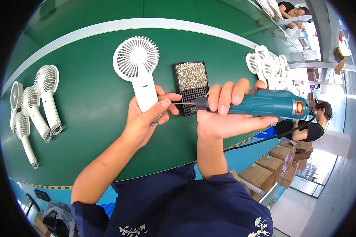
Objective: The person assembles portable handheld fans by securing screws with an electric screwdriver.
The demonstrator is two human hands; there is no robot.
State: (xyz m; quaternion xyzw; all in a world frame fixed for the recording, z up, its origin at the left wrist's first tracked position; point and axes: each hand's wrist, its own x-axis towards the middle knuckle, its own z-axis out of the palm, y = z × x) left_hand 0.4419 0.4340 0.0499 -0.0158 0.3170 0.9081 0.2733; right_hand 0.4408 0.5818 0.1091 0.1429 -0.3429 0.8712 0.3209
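Observation:
My left hand [148, 114] is closed round the handle of a white handheld fan [145, 93], its round slatted head pointing away from me. In my right hand [227, 108] lies a teal electric screwdriver [265, 104], held sideways with its bit [184, 103] pointing left. The bit's tip reaches the fingertips of my left hand, beside the fan handle; whether it touches a screw there is hidden. Behind the bit sits a black screw tray [197, 93], with a heap of small silvery screws [190, 75] in its far part and a grid of holes in its near part.
Several white fans [38, 102] lie at the left of the green table [95, 154]; a pile of more fans [269, 67] is at the far right. The screwdriver's black cable [261, 141] hangs at the right. Cardboard boxes [259, 172] and a seated person [314, 124] are beyond the table's right edge.

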